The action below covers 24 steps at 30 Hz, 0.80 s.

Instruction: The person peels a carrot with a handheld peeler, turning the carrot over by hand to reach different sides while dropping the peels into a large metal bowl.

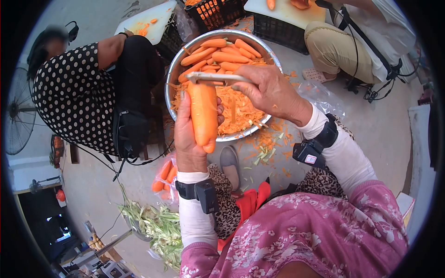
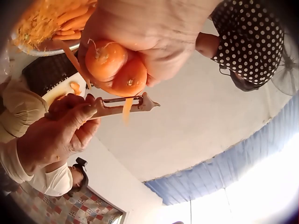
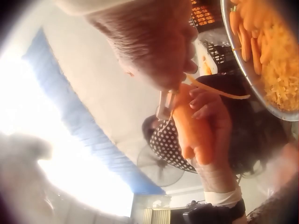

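My left hand (image 1: 189, 143) grips a thick, forked carrot (image 1: 202, 113) from below, holding it over the near side of a metal basin (image 1: 168, 90). In the left wrist view the carrot's two-lobed end (image 2: 106, 60) faces the camera. With curled fingers my right hand (image 1: 276, 92) holds a peeler (image 1: 225, 78) by its handle, its head across the carrot's far end. A thin strip of peel (image 2: 127, 111) hangs through the peeler's blade. Another long strip (image 3: 222, 92) sticks out beside the carrot in the right wrist view.
Whole carrots (image 1: 229, 56) lie on shreds of peel (image 1: 238, 109) in the basin. A bag of carrots (image 1: 164, 176) and corn husks (image 1: 160, 231) lie to the left on the floor. Two people sit nearby, beside cutting boards (image 1: 143, 25) on black crates (image 1: 280, 34). A fan (image 1: 21, 111) stands far left.
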Each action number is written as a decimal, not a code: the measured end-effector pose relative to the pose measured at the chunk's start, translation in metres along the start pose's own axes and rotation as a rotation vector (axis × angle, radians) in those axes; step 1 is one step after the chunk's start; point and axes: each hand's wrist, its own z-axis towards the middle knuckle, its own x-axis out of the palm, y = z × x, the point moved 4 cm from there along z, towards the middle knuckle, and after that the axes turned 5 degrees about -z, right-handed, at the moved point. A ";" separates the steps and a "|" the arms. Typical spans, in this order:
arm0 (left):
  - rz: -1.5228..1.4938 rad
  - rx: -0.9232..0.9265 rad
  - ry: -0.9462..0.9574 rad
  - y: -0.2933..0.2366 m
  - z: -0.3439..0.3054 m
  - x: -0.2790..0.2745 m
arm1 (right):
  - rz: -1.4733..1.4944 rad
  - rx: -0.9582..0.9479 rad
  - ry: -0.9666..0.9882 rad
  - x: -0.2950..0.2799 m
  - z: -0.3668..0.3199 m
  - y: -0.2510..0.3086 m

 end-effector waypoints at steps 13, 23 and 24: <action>0.091 0.103 -0.043 -0.009 0.002 0.001 | 0.136 0.128 0.127 -0.003 0.001 -0.001; 0.129 0.128 -0.112 -0.009 0.003 0.006 | 0.072 -0.018 0.205 0.003 -0.004 0.011; 0.129 0.127 -0.111 -0.008 0.003 0.005 | 0.072 -0.018 0.204 0.003 -0.003 0.010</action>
